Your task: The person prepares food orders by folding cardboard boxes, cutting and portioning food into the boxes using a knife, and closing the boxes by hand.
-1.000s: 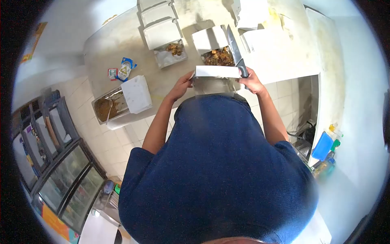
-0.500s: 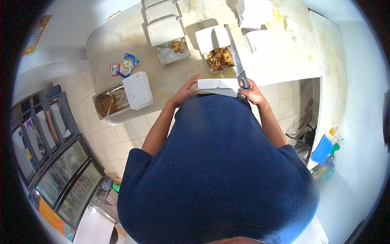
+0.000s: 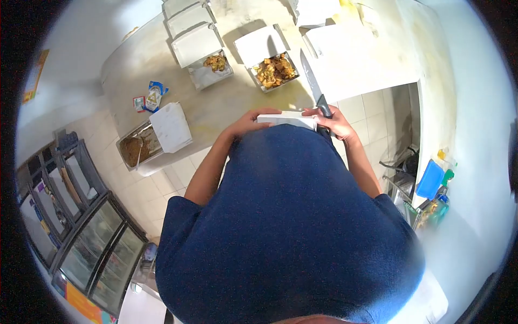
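A white cardboard box is held close against the front of my dark blue shirt, and the shirt hides its lower part. My left hand grips the box's left end, fingers over the top edge. The right hand is closed around the black handle of a knife, its blade pointing away over the table. Fingers of that same hand press on the box's right end. Just beyond stands an open box of browned fried pieces. Left of it, another open box holds a smaller portion.
A metal tray of brown food with a spoon sits at the table's left edge, partly covered by a white box lid. Blue and white packets lie behind it. White cartons are at the back right. A glass-fronted cabinet stands left.
The view has shifted, so the table items sit farther left. The white box has tilted, showing more of its top edge, and both hands' fingers have moved over it. The knife stays in my right hand.
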The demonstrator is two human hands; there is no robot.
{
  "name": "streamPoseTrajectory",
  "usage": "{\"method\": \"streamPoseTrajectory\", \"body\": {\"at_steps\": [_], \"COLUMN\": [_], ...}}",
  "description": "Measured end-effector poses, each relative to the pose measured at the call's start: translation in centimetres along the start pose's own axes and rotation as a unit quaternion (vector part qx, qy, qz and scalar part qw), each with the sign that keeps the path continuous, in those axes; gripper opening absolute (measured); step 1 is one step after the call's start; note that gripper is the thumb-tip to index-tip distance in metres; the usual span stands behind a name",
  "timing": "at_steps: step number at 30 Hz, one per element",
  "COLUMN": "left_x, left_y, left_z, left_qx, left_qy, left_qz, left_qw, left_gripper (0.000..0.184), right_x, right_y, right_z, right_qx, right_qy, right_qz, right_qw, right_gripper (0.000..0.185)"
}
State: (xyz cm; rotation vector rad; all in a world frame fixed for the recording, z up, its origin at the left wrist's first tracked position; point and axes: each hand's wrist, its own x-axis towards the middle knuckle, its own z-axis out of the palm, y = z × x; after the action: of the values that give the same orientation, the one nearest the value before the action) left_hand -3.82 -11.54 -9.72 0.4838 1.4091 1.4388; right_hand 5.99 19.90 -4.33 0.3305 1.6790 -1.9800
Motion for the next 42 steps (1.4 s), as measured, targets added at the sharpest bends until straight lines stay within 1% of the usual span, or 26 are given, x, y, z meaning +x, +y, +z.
{"method": "streamPoseTrajectory", "body": {"at_steps": [1,3,4,6,7,9,10,11,12,15,16,18,19,22,23,26,28,30,32,33,34,35,36,38,39,42], "left_x": [0.2,1.1,1.5,2.3,2.9,4.7,6.1,7.7,9.3,12.8,13.7,14.4,14.2,12.9,12.0,7.4,3.5,-0.8,-5.1,-7.0,-8.8,-10.5,-12.2,-14.9,-15.8,-17.8], "left_y": [-0.1,-0.3,-0.4,-0.1,0.3,1.2,1.8,2.4,3.0,6.5,7.7,9.5,10.3,9.5,8.1,4.4,0.5,-2.0,-4.6,-4.3,-3.4,-3.1,-3.7,-2.8,-3.2,-3.4], "left_z": [0.2,0.1,0.2,0.8,1.1,2.2,2.6,2.8,3.0,3.4,3.0,2.6,2.5,1.4,1.1,0.1,-0.1,0.2,0.7,0.6,0.6,0.4,-0.8,-3.1,-4.7,-8.0], "left_qx": [0.001,0.006,0.001,-0.008,0.071,0.223,0.268,0.311,0.354,0.431,0.423,0.405,0.433,0.414,0.428,0.430,0.441,0.442,0.447,0.440,0.432,0.423,0.440,0.423,0.427,0.421], "left_qy": [0.001,0.003,0.023,0.064,0.115,0.215,0.232,0.249,0.266,0.275,0.267,0.254,0.265,0.320,0.349,0.423,0.494,0.567,0.651,0.681,0.707,0.732,0.736,0.721,0.697,0.630], "left_qz": [0.009,0.030,0.017,-0.006,0.055,0.176,0.209,0.240,0.269,0.279,0.283,0.285,0.275,0.188,0.208,0.135,0.084,0.027,-0.054,-0.083,-0.110,-0.134,-0.159,-0.252,-0.284,-0.356], "left_qw": [1.000,1.000,1.000,0.998,0.989,0.934,0.911,0.885,0.855,0.813,0.818,0.831,0.816,0.831,0.808,0.786,0.744,0.695,0.612,0.580,0.549,0.517,0.490,0.488,0.501,0.546], "left_gripper": [0.048,0.048,0.050,0.053,0.056,0.062,0.064,0.066,0.068,0.074,0.076,0.081,0.087,0.091,0.088,0.081,0.079,0.077,0.082,0.085,0.088,0.091,0.104,0.116,0.120,0.129], "right_x": [-0.4,-1.0,-1.4,-1.8,-1.8,-0.7,-0.3,0.5,1.6,5.1,5.3,7.5,8.4,11.6,12.2,14.7,15.2,15.7,15.3,15.3,16.0,16.0,15.5,14.7,14.5,13.9], "right_y": [-0.4,-0.4,-0.4,-0.7,-0.9,1.2,0.9,0.7,0.9,1.0,-1.5,-1.4,-1.5,-1.7,-1.9,-1.6,-2.3,-2.1,-1.4,-0.2,2.8,3.0,3.2,2.9,2.5,3.1], "right_z": [-0.1,-0.4,-0.5,-0.3,-0.5,-1.9,-2.1,-2.2,-2.5,-5.0,-4.8,-8.4,-10.0,-14.2,-15.1,-17.4,-17.2,-17.0,-16.7,-16.7,-18.0,-17.0,-15.9,-13.6,-12.6,-10.4], "right_qx": [-0.015,0.021,0.039,0.035,0.033,0.189,0.264,0.265,0.280,0.330,0.338,0.303,0.298,0.261,0.239,0.177,0.155,0.172,0.107,0.073,0.026,-0.014,-0.054,-0.031,-0.019,-0.086], "right_qy": [-0.010,0.000,0.004,0.106,0.157,0.202,0.222,0.270,0.288,0.338,0.377,0.416,0.422,0.434,0.434,0.454,0.463,0.495,0.496,0.507,0.508,0.536,0.565,0.545,0.537,0.506], "right_qz": [-0.012,-0.013,-0.014,0.020,0.036,0.009,-0.003,0.001,-0.015,-0.073,-0.100,-0.126,-0.133,-0.155,-0.152,-0.145,-0.175,-0.160,-0.134,-0.132,-0.203,-0.217,-0.230,-0.257,-0.272,-0.271], "right_qw": [1.000,1.000,0.999,0.994,0.986,0.961,0.939,0.926,0.916,0.878,0.857,0.848,0.846,0.848,0.855,0.861,0.855,0.837,0.851,0.849,0.837,0.816,0.790,0.797,0.798,0.815], "right_gripper": [0.050,0.042,0.038,0.042,0.044,0.051,0.055,0.048,0.040,0.019,0.019,0.021,0.021,0.022,0.021,0.021,0.023,0.026,0.030,0.032,0.034,0.032,0.031,0.035,0.038,0.050]}}
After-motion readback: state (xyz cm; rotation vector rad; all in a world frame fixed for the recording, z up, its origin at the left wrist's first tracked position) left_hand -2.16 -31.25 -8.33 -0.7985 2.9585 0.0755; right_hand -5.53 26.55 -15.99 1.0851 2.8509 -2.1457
